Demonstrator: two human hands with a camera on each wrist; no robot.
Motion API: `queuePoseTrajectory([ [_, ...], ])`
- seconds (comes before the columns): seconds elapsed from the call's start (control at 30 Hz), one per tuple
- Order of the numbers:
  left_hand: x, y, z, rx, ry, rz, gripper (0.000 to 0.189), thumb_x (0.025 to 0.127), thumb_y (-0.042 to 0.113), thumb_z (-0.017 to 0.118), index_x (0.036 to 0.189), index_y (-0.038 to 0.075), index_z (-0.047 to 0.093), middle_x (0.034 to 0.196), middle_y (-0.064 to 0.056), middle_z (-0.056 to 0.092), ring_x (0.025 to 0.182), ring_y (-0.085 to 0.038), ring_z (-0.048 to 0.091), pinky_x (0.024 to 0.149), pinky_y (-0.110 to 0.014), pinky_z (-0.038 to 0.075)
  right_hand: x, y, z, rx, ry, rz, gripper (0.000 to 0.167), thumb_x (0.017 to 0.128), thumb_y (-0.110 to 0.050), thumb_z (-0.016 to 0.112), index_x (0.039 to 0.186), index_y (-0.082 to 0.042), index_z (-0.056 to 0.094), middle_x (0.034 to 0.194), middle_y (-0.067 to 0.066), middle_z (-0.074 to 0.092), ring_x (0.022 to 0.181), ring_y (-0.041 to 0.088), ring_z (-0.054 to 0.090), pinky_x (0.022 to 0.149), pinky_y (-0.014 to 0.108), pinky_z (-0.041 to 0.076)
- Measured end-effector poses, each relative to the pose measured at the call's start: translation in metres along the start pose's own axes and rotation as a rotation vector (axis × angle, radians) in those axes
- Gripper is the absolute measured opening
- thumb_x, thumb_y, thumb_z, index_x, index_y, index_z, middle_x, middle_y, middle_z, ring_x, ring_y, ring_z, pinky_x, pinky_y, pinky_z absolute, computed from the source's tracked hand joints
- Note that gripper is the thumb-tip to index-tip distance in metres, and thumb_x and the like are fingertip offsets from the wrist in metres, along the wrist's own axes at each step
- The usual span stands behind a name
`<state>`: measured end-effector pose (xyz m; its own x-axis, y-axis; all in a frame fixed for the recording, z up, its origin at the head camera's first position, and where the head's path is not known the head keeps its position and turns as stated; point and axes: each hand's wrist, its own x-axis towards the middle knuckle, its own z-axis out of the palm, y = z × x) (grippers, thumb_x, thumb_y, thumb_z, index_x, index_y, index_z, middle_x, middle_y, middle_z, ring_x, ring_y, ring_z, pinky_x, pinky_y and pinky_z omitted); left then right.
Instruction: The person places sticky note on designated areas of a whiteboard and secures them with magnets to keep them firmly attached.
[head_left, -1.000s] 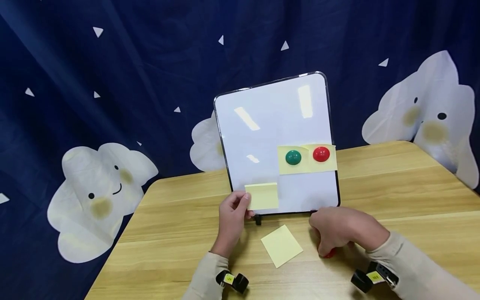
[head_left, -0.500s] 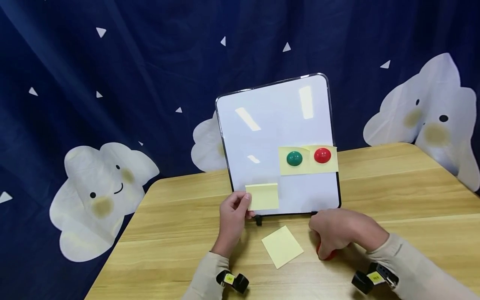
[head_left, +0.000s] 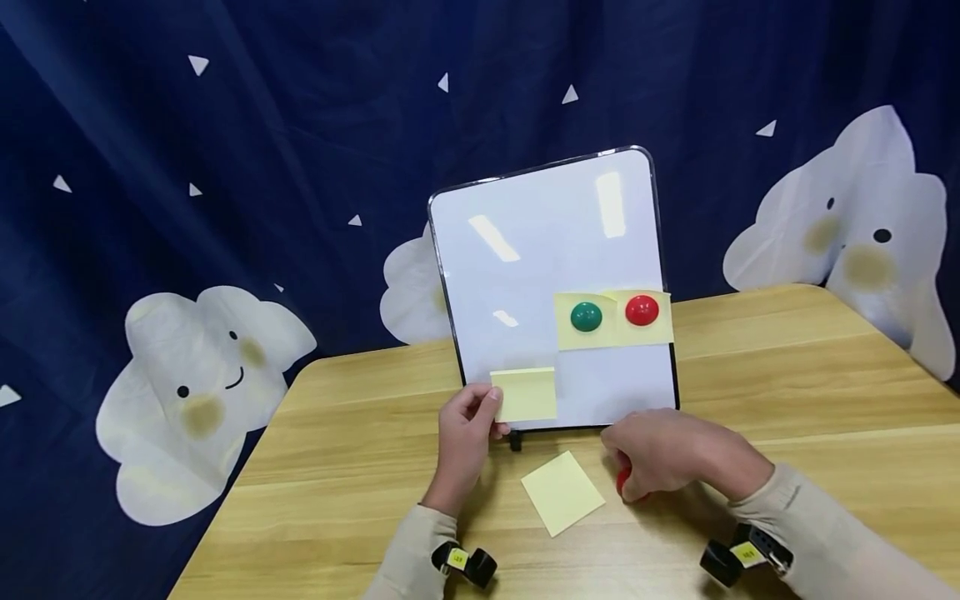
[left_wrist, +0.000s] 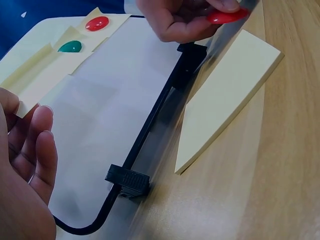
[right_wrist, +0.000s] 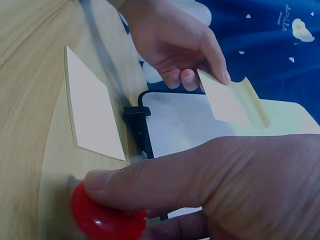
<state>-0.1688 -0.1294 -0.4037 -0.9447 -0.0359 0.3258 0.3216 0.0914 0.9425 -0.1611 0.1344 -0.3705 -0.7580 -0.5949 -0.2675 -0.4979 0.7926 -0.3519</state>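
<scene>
My left hand (head_left: 467,433) pinches a yellow sticky note (head_left: 527,394) by its left edge, in front of the lower left of a small whiteboard (head_left: 502,283). In the right wrist view that note (right_wrist: 225,102) curls at its far end. My right hand (head_left: 675,454) grips a red round magnet (right_wrist: 107,215) between thumb and fingers, low over the table by the board's lower right. On the board, a green magnet (head_left: 587,317) and a red magnet (head_left: 642,310) each sit on a yellow note. A pad of sticky notes (head_left: 562,493) lies on the table between my hands.
The whiteboard stands tilted on black feet (left_wrist: 128,180) on the wooden table (head_left: 360,433). Behind the table hangs a dark blue curtain (head_left: 315,108) with white clouds and triangles.
My right hand has lifted slightly and shifted left with the red magnet, which now shows more. The left hand with its note stays in place.
</scene>
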Motion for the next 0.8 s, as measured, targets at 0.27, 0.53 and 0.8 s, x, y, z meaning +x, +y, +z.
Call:
queuePoseTrajectory([
  [0.27, 0.0, 0.0, 0.002, -0.002, -0.012, 0.015, 0.023, 0.102, 0.02, 0.061, 0.095, -0.001, 0.067, 0.08, -0.013, 0.058, 0.06, -0.016, 0.06, 0.055, -0.023, 0.052, 0.004, 0.003, 0.0, 0.051, 0.106, -0.093, 0.028, 0.079, -0.022, 0.083, 0.078, -0.025, 0.056, 0.068, -0.012, 0.053, 0.065, 0.011, 0.049, 0.058, 0.029, 0.043],
  [0.53, -0.001, 0.0, 0.004, -0.003, -0.014, 0.018, 0.022, 0.102, 0.019, 0.061, 0.095, -0.001, 0.068, 0.08, -0.012, 0.058, 0.059, -0.016, 0.061, 0.054, -0.023, 0.052, 0.012, 0.001, -0.006, 0.222, 0.415, -0.201, 0.027, 0.086, -0.022, 0.081, 0.083, -0.025, 0.054, 0.071, -0.014, 0.054, 0.066, 0.008, 0.05, 0.058, 0.026, 0.043],
  [0.8, -0.003, 0.002, 0.008, -0.003, -0.031, -0.007, 0.022, 0.101, 0.019, 0.062, 0.096, -0.002, 0.068, 0.082, -0.016, 0.059, 0.058, -0.016, 0.061, 0.055, -0.024, 0.053, 0.016, -0.008, -0.007, 0.661, 0.496, -0.153, 0.023, 0.088, -0.022, 0.08, 0.091, -0.015, 0.059, 0.078, 0.001, 0.061, 0.068, 0.02, 0.057, 0.055, 0.027, 0.049],
])
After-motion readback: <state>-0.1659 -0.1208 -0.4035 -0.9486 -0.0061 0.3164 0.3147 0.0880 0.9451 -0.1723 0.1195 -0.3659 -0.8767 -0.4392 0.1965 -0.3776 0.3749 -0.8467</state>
